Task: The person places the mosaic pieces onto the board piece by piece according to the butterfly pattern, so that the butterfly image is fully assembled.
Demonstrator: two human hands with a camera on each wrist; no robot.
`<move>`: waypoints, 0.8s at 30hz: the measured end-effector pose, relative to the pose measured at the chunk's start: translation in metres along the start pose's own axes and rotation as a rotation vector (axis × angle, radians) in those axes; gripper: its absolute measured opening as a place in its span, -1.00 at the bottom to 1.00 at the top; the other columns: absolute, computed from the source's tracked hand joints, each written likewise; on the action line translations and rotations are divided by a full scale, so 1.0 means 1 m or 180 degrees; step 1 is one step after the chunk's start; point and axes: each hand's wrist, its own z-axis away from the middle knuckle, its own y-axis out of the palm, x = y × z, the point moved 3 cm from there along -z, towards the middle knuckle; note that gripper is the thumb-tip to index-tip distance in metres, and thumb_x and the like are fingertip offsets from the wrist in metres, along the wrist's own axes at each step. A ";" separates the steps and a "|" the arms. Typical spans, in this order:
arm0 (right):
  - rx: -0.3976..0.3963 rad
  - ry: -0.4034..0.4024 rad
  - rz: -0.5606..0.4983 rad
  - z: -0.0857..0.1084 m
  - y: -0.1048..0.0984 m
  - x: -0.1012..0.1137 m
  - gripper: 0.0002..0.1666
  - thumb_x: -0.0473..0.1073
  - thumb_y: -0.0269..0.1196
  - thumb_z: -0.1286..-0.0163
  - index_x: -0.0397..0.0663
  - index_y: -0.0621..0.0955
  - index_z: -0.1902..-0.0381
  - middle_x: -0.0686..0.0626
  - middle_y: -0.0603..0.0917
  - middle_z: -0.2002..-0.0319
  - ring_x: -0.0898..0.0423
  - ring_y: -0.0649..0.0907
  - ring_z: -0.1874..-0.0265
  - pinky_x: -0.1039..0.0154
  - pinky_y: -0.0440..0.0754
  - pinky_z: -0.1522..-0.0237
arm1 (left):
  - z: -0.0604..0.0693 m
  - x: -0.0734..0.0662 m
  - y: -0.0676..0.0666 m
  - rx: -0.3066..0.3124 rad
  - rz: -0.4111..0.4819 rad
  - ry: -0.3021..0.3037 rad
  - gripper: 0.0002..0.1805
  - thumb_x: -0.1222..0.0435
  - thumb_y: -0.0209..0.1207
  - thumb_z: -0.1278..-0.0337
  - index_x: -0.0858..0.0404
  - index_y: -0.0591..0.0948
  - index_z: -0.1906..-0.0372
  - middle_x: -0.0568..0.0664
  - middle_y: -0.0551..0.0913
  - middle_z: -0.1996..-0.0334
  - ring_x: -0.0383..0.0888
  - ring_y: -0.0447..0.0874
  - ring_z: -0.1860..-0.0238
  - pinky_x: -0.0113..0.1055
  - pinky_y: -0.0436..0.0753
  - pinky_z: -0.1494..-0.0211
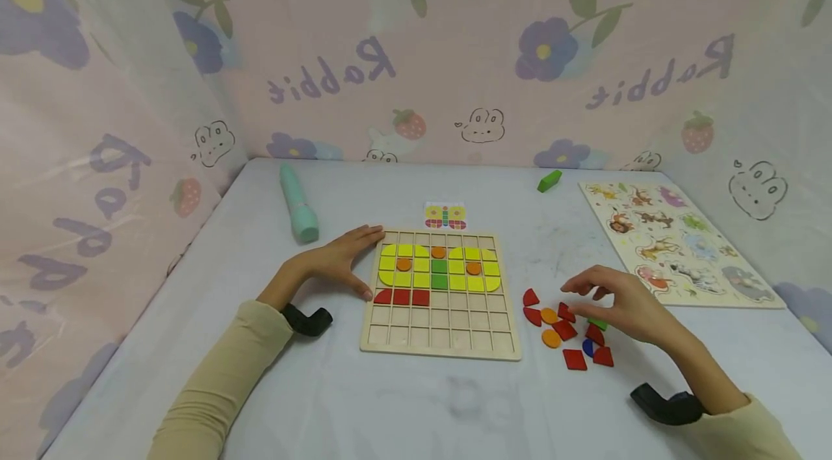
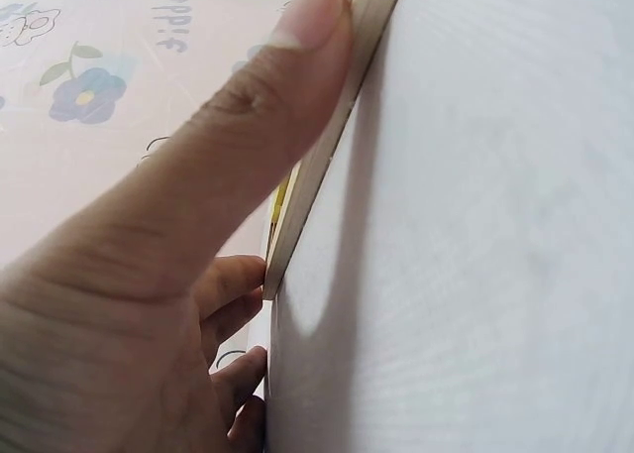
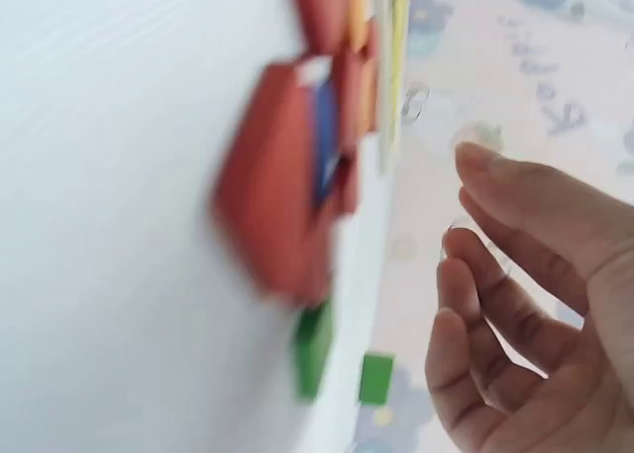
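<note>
A square wooden grid board (image 1: pixel 440 339) lies in the middle of the table. Yellow tiles (image 1: pixel 421 279) form two rounded wings on it, with orange discs (image 1: pixel 473 268) and green squares (image 1: pixel 438 281) between and among them. Below the left wing runs a short row of red tiles (image 1: pixel 401 297). My left hand (image 1: pixel 334 258) rests against the board's left edge, thumb and fingers spread along it. Over loose red pieces (image 1: pixel 565 331) to the right of the board hovers my right hand (image 1: pixel 627 305), fingers loosely bent, nothing between them. It partly covers a green piece (image 1: pixel 599 323).
A butterfly pattern card (image 1: pixel 445 217) lies behind the board. At the back left is a mint-green cylindrical object (image 1: pixel 300 207), and a green block (image 1: pixel 549 180) sits back right. An animal puzzle board (image 1: pixel 676 243) occupies the right side. Orange discs (image 1: pixel 551 339) and a blue piece (image 1: pixel 588 347) join the loose pile.
</note>
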 end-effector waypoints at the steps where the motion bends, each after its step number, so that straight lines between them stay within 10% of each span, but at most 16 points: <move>1: 0.0002 0.0056 0.0019 0.004 0.000 -0.005 -0.66 -0.22 0.44 -0.03 0.03 0.65 0.18 0.13 0.66 0.28 0.24 0.57 0.32 0.40 0.58 0.33 | 0.000 0.000 0.000 0.0001 0.0004 -0.0001 0.24 -0.15 0.42 0.34 0.19 0.02 -0.47 0.03 -0.08 -0.48 0.08 -0.28 -0.47 0.10 -0.10 -0.43; 12: 0.0524 0.0379 -0.0362 0.032 -0.007 -0.040 -0.58 -0.16 0.41 -0.08 -0.01 0.61 0.06 0.06 0.65 0.18 0.26 0.51 0.29 0.44 0.54 0.26 | -0.001 0.000 -0.001 0.0008 -0.0042 -0.0002 0.24 -0.15 0.41 0.34 0.19 0.01 -0.47 0.02 -0.09 -0.48 0.07 -0.28 -0.47 0.08 -0.11 -0.43; 24: 0.0501 0.0545 -0.0227 0.029 -0.004 -0.043 -0.54 -0.20 0.43 -0.04 -0.11 0.58 0.07 0.08 0.62 0.22 0.26 0.51 0.33 0.44 0.53 0.27 | -0.001 0.003 0.001 0.0002 -0.0005 -0.0010 0.24 -0.16 0.41 0.34 0.18 0.02 -0.47 0.02 -0.09 -0.48 0.08 -0.27 -0.47 0.11 -0.08 -0.42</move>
